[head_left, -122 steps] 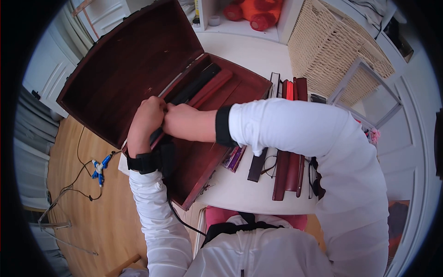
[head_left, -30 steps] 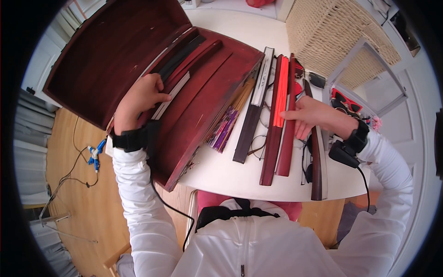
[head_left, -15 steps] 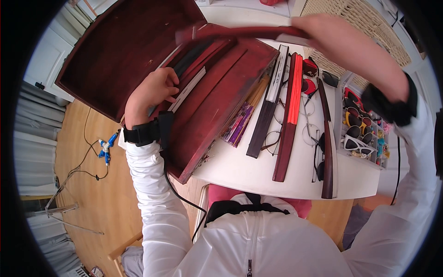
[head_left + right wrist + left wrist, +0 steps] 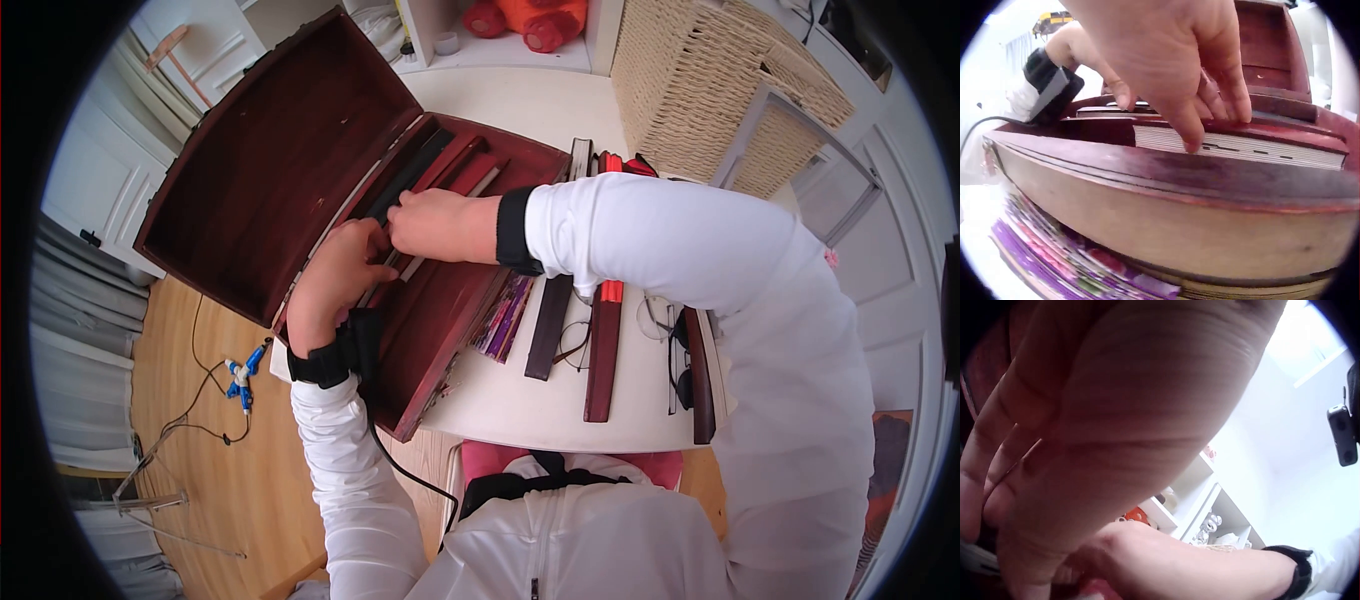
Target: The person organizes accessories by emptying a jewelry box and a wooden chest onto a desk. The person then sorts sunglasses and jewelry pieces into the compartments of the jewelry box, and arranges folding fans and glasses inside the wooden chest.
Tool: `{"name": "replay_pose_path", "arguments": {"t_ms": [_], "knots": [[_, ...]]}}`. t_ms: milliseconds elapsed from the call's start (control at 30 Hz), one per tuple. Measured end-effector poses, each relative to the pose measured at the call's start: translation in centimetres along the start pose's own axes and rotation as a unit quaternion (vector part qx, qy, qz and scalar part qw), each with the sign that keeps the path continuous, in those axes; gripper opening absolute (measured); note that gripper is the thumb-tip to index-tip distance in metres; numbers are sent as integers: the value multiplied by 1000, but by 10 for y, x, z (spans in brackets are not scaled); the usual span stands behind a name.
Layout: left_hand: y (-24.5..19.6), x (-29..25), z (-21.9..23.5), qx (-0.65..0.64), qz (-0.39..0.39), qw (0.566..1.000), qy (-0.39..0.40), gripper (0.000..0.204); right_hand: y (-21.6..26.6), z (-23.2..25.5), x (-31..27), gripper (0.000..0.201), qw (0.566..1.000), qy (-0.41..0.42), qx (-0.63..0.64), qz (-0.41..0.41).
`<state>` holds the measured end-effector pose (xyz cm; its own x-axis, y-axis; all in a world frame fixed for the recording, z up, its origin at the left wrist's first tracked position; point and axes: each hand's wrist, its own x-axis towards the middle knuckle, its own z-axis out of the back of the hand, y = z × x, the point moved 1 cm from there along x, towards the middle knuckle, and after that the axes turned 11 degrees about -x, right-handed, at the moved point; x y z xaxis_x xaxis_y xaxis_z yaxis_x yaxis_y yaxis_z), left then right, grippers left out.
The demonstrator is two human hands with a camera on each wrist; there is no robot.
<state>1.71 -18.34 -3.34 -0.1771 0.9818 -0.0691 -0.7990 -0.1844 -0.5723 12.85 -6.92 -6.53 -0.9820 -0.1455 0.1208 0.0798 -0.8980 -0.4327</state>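
A dark red wooden chest lies open on the table, its lid leaning back to the left. Standing in it are a black book and several dark red books. My right hand reaches into the chest and grips a red book; in the right wrist view, the thumb presses its white page edges and the fingers lie over the cover. Beside it, my left hand rests at the near end of the books, fingers extended and thumb apart.
Along the table right of the chest lie magazines with purple edges, a black book, a red book with bright red page edges and eyeglasses. A woven basket stands behind.
My right hand has carried a dark red book from the table at the right, over the chest's far side, down among the books inside. My left hand has stayed by those books.
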Motion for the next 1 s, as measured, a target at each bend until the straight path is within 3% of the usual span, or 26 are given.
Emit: {"name": "replay_pose_path", "arguments": {"t_ms": [100, 133, 200, 267, 300, 333, 400, 467, 533, 567, 633, 667, 733, 800, 900, 1000], "knots": [[-3, -2, -9, 61, -13, 998, -28, 25, -17, -4, -8, 21, 998, -11, -37, -47], [4, 0, -14, 57, -56, 996, -50, 23, -30, 3, -19, 23, 997, -3, -49, -54], [11, 6, -17, 68, -58, 996, -32, 20, -60, 13, -41, 26, 995, -39, -60, -63], [6, 7, -18, 57, -56, 996, -41, 18, -84, 43, -77, 25, 986, 9, 79, -144], [4, 7, -18, 59, -56, 996, -42, 18, -85, 73, -94, 30, 949, 141, 151, -238], [1, 6, -17, 61, -55, 996, -44, 18, -75, 96, -113, 38, 882, 267, 215, -324], [-1, 7, -20, 42, -31, 998, -46, 17, -58, 88, -155, 49, 812, 338, 320, -352], [-2, 6, -23, 97, -77, 990, -73, 16, -32, 68, -190, 53, 782, 371, 357, -350], [-7, 8, -25, 104, -65, 989, -79, 16, -8, 55, -209, 54, 704, 378, 453, -397], [-9, 9, -25, 134, -79, 986, -63, 16, 0, 48, -211, 54, 709, 379, 453, -386], [-8, 9, -26, 186, -134, 972, -54, 13, 10, 35, -213, 48, 640, 277, 545, -466], [-8, 11, -24, 189, -124, 972, -57, 13, 12, 23, -214, 48, 644, 278, 548, -456], [-6, 16, -22, 197, -47, 979, 5, 12, 14, 4, -215, 46, 599, 238, 582, -496], [-7, 12, -23, 212, -58, 975, -14, 11, 17, 5, -213, 43, 594, 210, 605, -487], [-15, 5, -24, 180, -39, 982, -53, 12, 12, 29, -211, 43, 529, 188, 643, -520], [-13, 7, -29, 166, 5, 984, -65, 12, -9, 54, -216, 38, 548, 129, 639, -524]]}}
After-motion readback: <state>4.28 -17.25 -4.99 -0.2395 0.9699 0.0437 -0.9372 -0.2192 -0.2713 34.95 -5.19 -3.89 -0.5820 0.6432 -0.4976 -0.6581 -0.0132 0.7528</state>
